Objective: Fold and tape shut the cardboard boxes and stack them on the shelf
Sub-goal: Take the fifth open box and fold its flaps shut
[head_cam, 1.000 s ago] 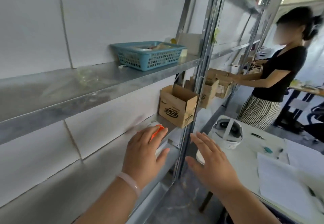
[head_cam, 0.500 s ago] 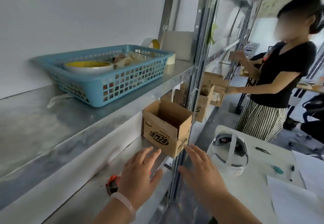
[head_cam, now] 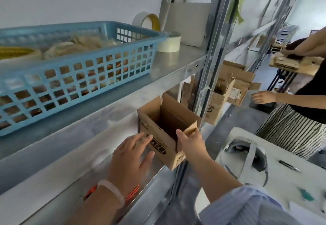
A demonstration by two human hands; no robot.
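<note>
Open cardboard box at shelf's front edge. Right hand pinched its corner flap; left hand, fingers straight, touched its side. Probably light, crushable; hold the walls.

The left grip is bare, with short plain nails. A smooth, pale pink bracelet circles the wrist behind it, above a bare forearm. The right grip is bare too; its forearm is uncovered as far as a loose sleeve of light blue cloth with fine white stripes, near right.
</note>
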